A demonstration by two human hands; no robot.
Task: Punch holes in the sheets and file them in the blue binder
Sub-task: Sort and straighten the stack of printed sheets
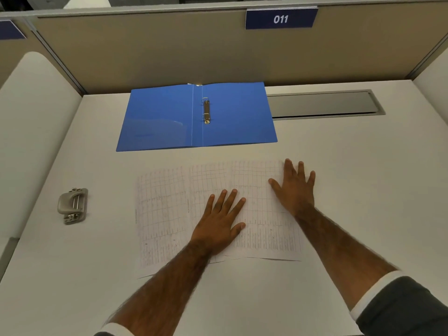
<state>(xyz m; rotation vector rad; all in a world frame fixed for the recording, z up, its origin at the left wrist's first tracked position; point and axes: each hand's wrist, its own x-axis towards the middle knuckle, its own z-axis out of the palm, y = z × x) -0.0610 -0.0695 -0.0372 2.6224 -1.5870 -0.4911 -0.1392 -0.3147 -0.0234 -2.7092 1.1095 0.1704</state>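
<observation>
Printed sheets (167, 214) with grid tables lie overlapped and fanned out on the white desk in front of me. My left hand (220, 219) rests flat on their middle, fingers spread. My right hand (294, 187) presses flat on the right-hand sheet, fingers apart. The blue binder (157, 120) lies open beyond the sheets, its two metal rings (206, 110) on the spine strip and no paper in it. A grey metal hole punch (72, 206) stands at the left of the desk, well apart from both hands.
A beige cubicle partition (169, 52) with a blue "011" sign (280, 18) closes the back. A grey cable tray lid (322, 104) is set into the desk right of the binder. Partition walls flank both sides.
</observation>
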